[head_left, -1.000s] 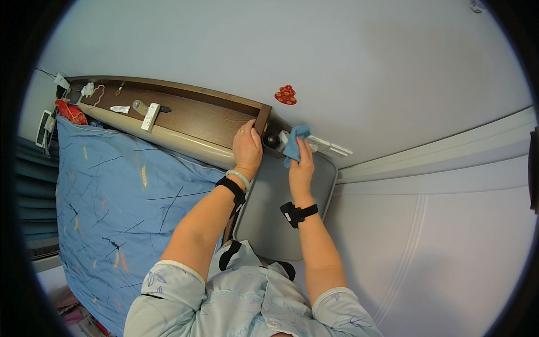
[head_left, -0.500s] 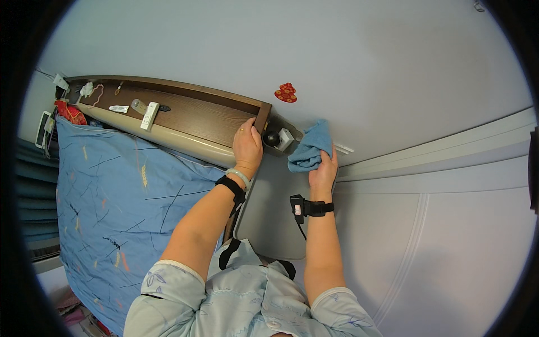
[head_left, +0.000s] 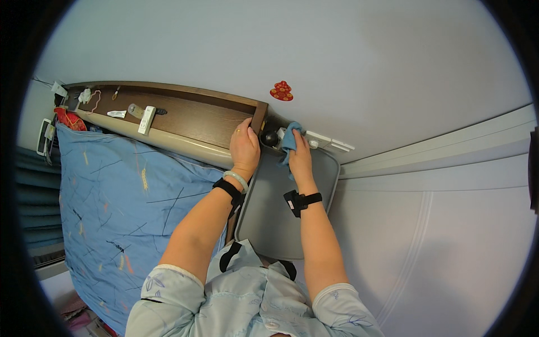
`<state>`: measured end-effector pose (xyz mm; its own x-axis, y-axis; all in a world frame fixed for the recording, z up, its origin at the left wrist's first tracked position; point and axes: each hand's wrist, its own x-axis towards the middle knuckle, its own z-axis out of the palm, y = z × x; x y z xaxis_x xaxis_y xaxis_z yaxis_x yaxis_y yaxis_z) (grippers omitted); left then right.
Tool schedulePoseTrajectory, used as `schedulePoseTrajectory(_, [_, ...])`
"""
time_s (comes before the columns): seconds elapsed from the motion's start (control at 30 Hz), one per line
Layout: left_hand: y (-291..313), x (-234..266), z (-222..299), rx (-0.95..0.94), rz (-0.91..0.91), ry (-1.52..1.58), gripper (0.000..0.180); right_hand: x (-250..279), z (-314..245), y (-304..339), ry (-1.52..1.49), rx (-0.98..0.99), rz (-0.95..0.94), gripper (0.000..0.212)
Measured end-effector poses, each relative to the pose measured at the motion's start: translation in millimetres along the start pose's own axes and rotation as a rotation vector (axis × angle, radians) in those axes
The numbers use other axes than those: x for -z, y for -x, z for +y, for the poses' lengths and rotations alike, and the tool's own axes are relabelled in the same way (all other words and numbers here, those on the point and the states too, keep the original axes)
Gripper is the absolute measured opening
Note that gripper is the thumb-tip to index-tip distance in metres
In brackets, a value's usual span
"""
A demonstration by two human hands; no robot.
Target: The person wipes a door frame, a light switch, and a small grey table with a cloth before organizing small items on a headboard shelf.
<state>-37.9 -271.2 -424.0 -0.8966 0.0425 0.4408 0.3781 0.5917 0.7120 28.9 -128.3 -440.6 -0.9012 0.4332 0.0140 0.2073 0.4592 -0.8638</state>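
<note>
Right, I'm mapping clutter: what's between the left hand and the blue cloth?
The head view shows a round black object and a partly hidden white one between left hand and blue cloth.

Soft, fairly even light, faint shadows, edge bending, black fisheye vignette.

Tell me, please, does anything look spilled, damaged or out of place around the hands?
Nothing looks spilled or damaged. Only the white oblong device seems a little askew: it lies crosswise, reaching over the beige front edge of the wooden headboard shelf.
</note>
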Motion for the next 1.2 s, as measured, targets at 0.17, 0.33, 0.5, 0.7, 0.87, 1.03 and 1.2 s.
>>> schedulePoseTrajectory(0.17, [1,3,-2,0.015,0.008,-0.032,0.027,4,-17,-5,0.353,-0.005,-0.140,0.055])
schedulePoseTrajectory(0.33, [2,-1,5,0.022,-0.026,-0.005,0.026,18,-5,2,0.255,0.023,-0.077,0.048])
schedulePoseTrajectory(0.5, [2,0,1,0.049,0.010,-0.011,0.026,14,-2,15,0.139,0.055,-0.062,0.043])
schedulePoseTrajectory(0.7, [0,-2,-1,0.047,-0.023,-0.015,0.027,7,12,27,-0.122,0.019,0.042,0.043])
schedulePoseTrajectory(0.87, [-11,13,29,-0.225,0.028,-0.142,0.027,10,29,40,-0.608,-0.241,0.172,0.041])
schedulePoseTrajectory(1.03, [-26,-7,55,-0.609,-0.415,-0.387,0.016,18,27,44,-0.626,-0.222,0.191,0.040])
schedulePoseTrajectory(1.2, [-23,-46,51,-0.460,-0.690,-0.731,0.020,30,19,47,-0.582,-0.192,0.198,0.040])
